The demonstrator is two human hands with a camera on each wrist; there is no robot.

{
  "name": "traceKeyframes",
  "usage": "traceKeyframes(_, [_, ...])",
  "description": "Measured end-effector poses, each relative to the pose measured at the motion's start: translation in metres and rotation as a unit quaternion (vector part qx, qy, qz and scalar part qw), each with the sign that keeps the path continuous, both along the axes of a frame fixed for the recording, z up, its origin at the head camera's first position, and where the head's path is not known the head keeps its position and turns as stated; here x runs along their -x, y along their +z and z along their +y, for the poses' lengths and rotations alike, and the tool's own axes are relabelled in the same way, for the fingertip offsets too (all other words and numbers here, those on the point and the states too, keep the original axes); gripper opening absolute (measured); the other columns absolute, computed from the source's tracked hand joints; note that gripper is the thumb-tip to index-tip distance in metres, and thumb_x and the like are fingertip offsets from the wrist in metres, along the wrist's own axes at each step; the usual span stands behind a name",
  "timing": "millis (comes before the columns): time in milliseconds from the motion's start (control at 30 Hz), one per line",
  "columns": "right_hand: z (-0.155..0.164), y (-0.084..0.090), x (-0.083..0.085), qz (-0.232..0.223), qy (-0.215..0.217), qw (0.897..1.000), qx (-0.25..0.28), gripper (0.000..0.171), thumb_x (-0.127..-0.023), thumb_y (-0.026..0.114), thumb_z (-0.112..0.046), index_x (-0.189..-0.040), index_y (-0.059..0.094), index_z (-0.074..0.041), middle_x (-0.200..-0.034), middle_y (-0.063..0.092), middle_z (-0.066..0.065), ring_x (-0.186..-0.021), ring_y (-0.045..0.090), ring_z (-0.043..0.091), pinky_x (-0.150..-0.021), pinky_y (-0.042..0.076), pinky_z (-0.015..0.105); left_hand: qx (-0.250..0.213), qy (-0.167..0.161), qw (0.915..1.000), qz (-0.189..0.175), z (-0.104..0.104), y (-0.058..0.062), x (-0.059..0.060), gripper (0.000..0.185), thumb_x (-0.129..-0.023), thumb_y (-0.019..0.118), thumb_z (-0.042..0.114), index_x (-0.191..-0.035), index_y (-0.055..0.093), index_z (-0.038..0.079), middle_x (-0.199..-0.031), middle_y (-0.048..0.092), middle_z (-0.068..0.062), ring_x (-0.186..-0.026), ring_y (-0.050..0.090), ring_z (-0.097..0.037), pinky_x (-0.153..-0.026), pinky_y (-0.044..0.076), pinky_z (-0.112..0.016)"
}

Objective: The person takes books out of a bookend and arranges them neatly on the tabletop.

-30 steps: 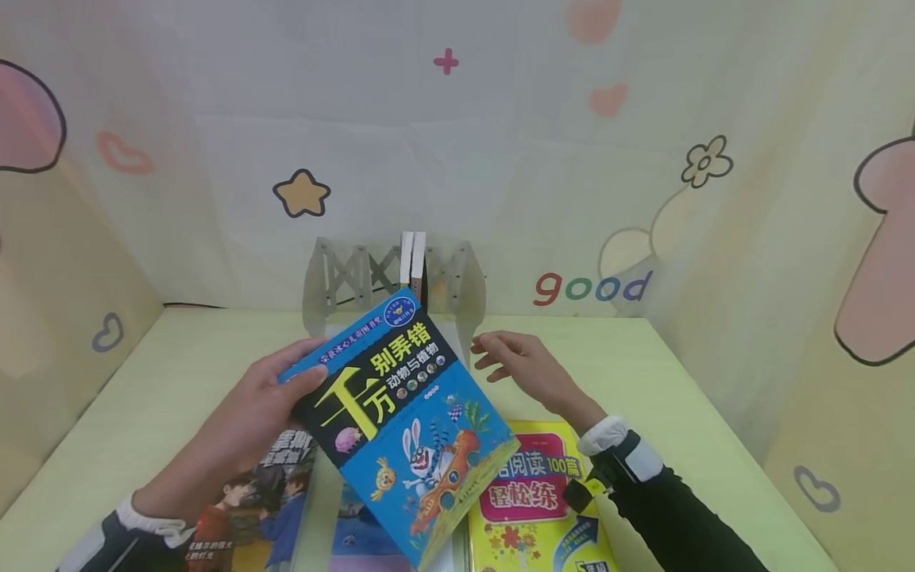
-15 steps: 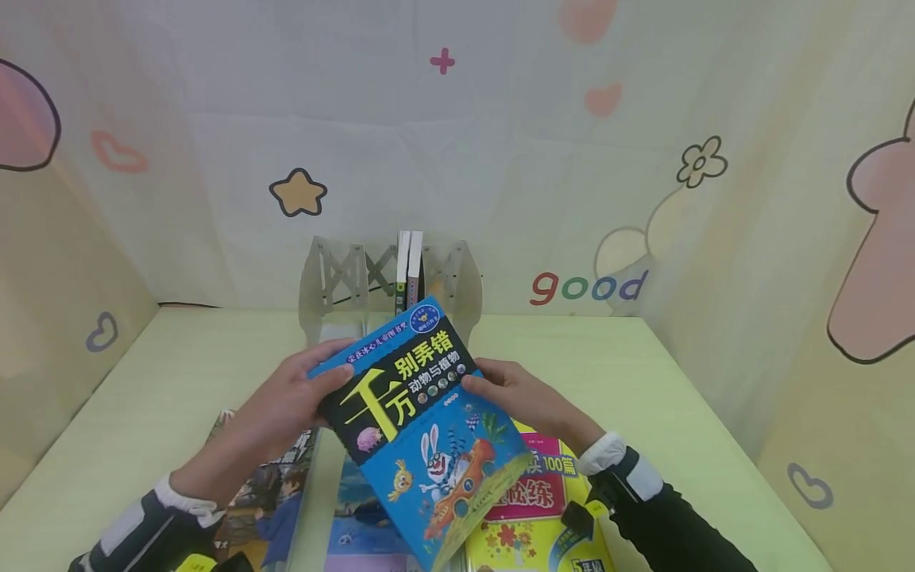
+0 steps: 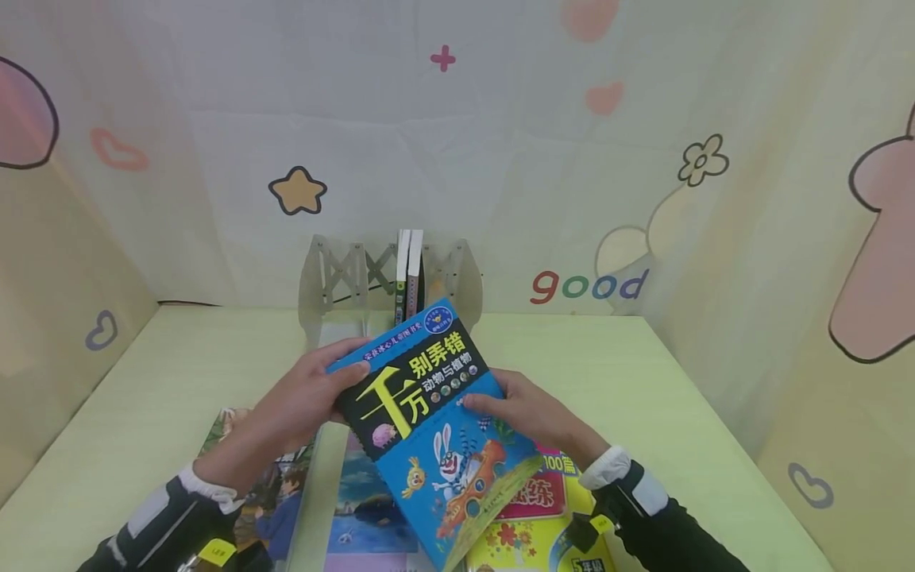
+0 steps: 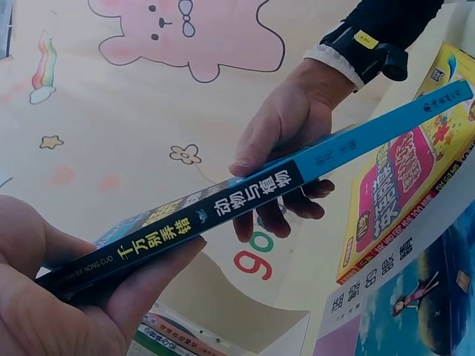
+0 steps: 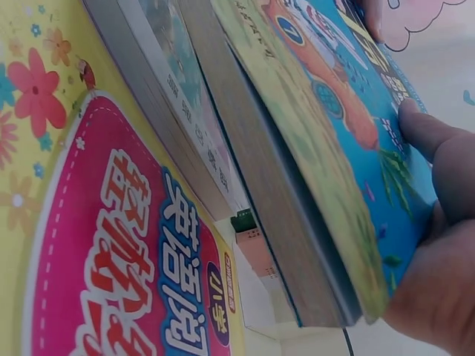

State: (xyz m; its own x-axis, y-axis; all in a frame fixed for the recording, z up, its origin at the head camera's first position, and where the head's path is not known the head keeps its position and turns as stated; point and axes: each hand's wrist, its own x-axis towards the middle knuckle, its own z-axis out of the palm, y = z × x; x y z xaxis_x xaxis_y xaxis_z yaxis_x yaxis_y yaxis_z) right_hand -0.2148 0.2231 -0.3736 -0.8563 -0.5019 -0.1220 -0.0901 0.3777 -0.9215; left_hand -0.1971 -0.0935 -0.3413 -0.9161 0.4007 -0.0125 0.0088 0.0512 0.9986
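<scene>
A blue paperback book [image 3: 436, 445] with a black title band and a cartoon rabbit is held tilted above the table. My left hand [image 3: 303, 393] grips its upper left edge, thumb on the cover and fingers behind. My right hand [image 3: 532, 409] holds the opposite edge with the thumb on the cover. In the left wrist view, the book's spine [image 4: 252, 191] faces the camera, and fingers of the right hand [image 4: 289, 119] reach underneath. The right wrist view shows the page edges of the book [image 5: 274, 200] and my right hand [image 5: 445, 259] at its side.
Below lie a book with figures on its cover [image 3: 286, 508], a blue sea-cover book [image 3: 364, 500] and a yellow workbook [image 3: 515, 548]. Behind, a grey expanding bookend rack [image 3: 312, 290] holds two upright books [image 3: 409, 270]. Patterned cloth walls [image 3: 214, 183] enclose the table [image 3: 179, 357].
My right hand, free one second ago, has come to the book and taken hold of its right edge. The book and left hand have shifted slightly right.
</scene>
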Motion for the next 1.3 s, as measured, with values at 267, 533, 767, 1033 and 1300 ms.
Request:
traceKeyframes(267, [0.008, -0.006, -0.005, -0.008, -0.011, 0.999, 0.030, 0.048, -0.103, 0.066, -0.034, -0.140, 0.055, -0.005, -0.112, 0.074, 0.015, -0.093, 0.076, 0.034, -0.079, 0.063, 0.045, 0.004, -0.015, 0.9999, -0.006, 0.009, -0.003, 0.007, 0.053, -0.111, 0.048, 0.019, -0.159, 0.034, 0.002, -0.132, 0.058, -0.026, -0.098, 0.071, -0.031, -0.082, 0.062, -0.045])
traceKeyframes(533, [0.014, -0.010, -0.011, -0.026, -0.033, 0.998, 0.053, 0.052, -0.102, 0.067, -0.035, -0.140, 0.053, -0.003, -0.112, 0.074, 0.016, -0.093, 0.076, 0.035, -0.078, 0.063, 0.045, 0.003, -0.007, 0.9995, -0.032, 0.016, -0.006, 0.014, 0.054, -0.109, 0.051, 0.022, -0.157, 0.036, 0.001, -0.133, 0.058, -0.026, -0.100, 0.071, -0.031, -0.082, 0.062, -0.046])
traceKeyframes(767, [0.019, -0.008, -0.020, -0.034, -0.047, 0.996, 0.073, 0.054, -0.103, 0.066, -0.031, -0.142, 0.047, 0.001, -0.113, 0.073, 0.019, -0.095, 0.075, 0.037, -0.078, 0.062, 0.046, 0.004, -0.010, 0.9995, -0.031, 0.018, -0.008, 0.016, 0.052, -0.108, 0.054, 0.023, -0.153, 0.042, 0.000, -0.131, 0.060, -0.024, -0.102, 0.070, -0.030, -0.086, 0.061, -0.045])
traceKeyframes(1033, [0.025, -0.005, -0.031, -0.020, -0.052, 0.995, 0.079, 0.053, -0.106, 0.062, -0.028, -0.145, 0.044, 0.002, -0.114, 0.072, 0.020, -0.096, 0.075, 0.038, -0.078, 0.062, 0.046, 0.024, -0.025, 0.9993, -0.017, 0.014, -0.007, 0.013, 0.053, -0.108, 0.056, 0.027, -0.153, 0.044, 0.002, -0.129, 0.064, -0.020, -0.104, 0.070, -0.029, -0.091, 0.060, -0.043])
traceKeyframes(1300, [0.042, -0.002, -0.042, -0.022, -0.064, 0.990, 0.124, 0.052, -0.109, 0.055, -0.025, -0.148, 0.037, 0.003, -0.117, 0.072, 0.018, -0.098, 0.075, 0.036, -0.080, 0.062, 0.047, 0.058, -0.011, 0.9978, 0.028, 0.002, 0.002, 0.012, 0.057, -0.108, 0.055, 0.038, -0.150, 0.046, 0.001, -0.134, 0.064, -0.020, -0.119, 0.066, -0.036, -0.101, 0.054, -0.048])
